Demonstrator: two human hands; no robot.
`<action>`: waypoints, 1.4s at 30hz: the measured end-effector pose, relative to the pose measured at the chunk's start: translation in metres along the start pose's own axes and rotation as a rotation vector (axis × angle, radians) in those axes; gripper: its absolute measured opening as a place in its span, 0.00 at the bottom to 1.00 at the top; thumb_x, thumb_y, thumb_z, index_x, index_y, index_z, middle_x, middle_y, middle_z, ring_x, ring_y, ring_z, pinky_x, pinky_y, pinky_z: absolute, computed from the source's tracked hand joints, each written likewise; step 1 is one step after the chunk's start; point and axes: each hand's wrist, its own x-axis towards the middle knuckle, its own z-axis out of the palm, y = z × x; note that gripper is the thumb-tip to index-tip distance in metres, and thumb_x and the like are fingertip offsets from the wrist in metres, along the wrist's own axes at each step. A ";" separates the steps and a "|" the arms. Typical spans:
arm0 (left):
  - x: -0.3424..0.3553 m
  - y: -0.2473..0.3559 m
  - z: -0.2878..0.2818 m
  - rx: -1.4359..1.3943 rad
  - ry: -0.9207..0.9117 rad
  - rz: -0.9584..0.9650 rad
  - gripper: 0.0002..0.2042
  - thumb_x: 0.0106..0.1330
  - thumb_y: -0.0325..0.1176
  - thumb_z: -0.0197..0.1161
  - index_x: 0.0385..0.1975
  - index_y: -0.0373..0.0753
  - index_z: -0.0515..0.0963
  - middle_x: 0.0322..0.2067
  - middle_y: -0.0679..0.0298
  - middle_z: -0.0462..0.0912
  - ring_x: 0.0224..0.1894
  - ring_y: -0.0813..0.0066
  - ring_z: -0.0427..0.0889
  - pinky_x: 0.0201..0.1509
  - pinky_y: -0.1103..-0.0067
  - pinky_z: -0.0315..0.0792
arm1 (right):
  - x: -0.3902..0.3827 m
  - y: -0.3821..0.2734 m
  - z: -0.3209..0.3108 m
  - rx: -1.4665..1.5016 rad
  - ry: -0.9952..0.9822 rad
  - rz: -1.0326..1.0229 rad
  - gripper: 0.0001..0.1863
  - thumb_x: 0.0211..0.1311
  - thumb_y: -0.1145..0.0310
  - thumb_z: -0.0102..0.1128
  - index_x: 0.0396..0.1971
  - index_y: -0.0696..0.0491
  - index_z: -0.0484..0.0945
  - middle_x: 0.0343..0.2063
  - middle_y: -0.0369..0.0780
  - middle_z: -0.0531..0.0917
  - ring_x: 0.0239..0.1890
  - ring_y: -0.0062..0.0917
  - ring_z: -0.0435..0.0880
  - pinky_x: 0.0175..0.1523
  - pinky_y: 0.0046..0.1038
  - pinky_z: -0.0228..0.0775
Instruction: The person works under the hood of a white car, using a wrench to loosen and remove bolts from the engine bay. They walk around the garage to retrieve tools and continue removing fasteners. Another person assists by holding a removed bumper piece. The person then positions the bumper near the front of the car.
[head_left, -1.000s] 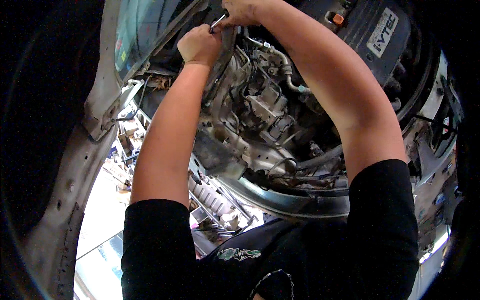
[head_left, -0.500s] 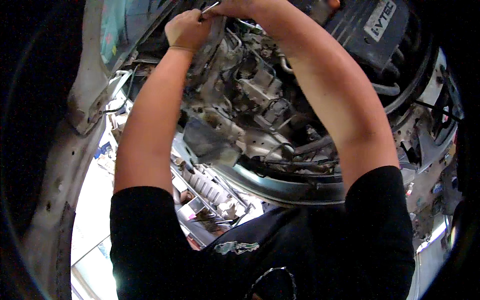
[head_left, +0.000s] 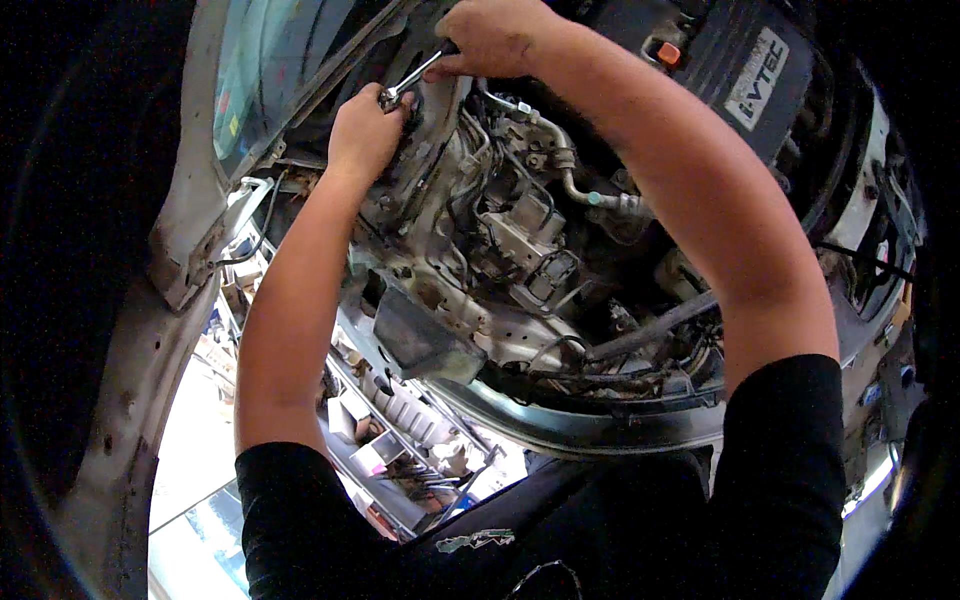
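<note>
the open engine bay (head_left: 490, 325) spans the middle of the frame, with a black cover (head_left: 680, 85) seated at upper right. at lower left, a cluttered shelf (head_left: 398, 492) bears a white ribbed piece (head_left: 413, 413), a pale open box (head_left: 378, 450) below it, and thin rods (head_left: 428, 478) beside the box; other items there are too small to tell.

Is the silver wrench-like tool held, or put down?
Held: the silver tool has its lower end in the left hand, its upper end at the right hand.
</note>
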 end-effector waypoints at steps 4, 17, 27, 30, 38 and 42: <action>0.001 -0.004 0.002 -0.041 0.051 -0.007 0.21 0.63 0.48 0.62 0.32 0.31 0.76 0.30 0.43 0.81 0.37 0.41 0.79 0.40 0.59 0.71 | 0.010 0.004 -0.002 -0.009 0.028 -0.052 0.25 0.52 0.40 0.60 0.25 0.50 0.84 0.26 0.42 0.84 0.32 0.40 0.83 0.37 0.38 0.75; 0.027 -0.049 -0.035 0.087 0.140 0.037 0.22 0.63 0.50 0.63 0.39 0.33 0.76 0.35 0.44 0.82 0.42 0.41 0.79 0.45 0.59 0.72 | 0.039 -0.033 -0.012 0.176 0.076 0.023 0.20 0.57 0.49 0.58 0.24 0.52 0.84 0.25 0.44 0.84 0.32 0.40 0.84 0.36 0.39 0.75; 0.023 -0.051 -0.008 0.164 -0.037 -0.055 0.22 0.67 0.49 0.58 0.44 0.33 0.69 0.38 0.41 0.81 0.44 0.40 0.78 0.46 0.58 0.72 | 0.033 -0.051 0.031 0.090 0.176 0.030 0.18 0.58 0.52 0.60 0.21 0.51 0.84 0.23 0.42 0.84 0.28 0.38 0.85 0.32 0.37 0.76; 0.018 -0.062 0.005 0.223 0.059 0.015 0.22 0.69 0.49 0.55 0.46 0.33 0.67 0.38 0.41 0.80 0.44 0.40 0.78 0.46 0.57 0.71 | 0.026 -0.066 0.041 0.157 0.232 0.052 0.15 0.57 0.57 0.60 0.19 0.52 0.83 0.21 0.42 0.84 0.26 0.38 0.85 0.31 0.37 0.77; 0.017 -0.064 0.001 0.151 -0.082 -0.083 0.21 0.69 0.48 0.55 0.43 0.33 0.66 0.37 0.41 0.82 0.42 0.39 0.80 0.44 0.55 0.73 | -0.010 -0.121 0.046 0.443 0.123 0.082 0.06 0.52 0.71 0.57 0.25 0.55 0.82 0.21 0.45 0.84 0.28 0.37 0.86 0.33 0.37 0.79; 0.013 -0.050 -0.001 0.279 -0.050 -0.167 0.24 0.69 0.51 0.53 0.44 0.30 0.68 0.37 0.41 0.82 0.44 0.40 0.80 0.47 0.55 0.73 | 0.012 -0.056 0.043 0.163 0.218 0.110 0.09 0.55 0.63 0.61 0.20 0.52 0.82 0.19 0.44 0.83 0.25 0.37 0.85 0.29 0.36 0.77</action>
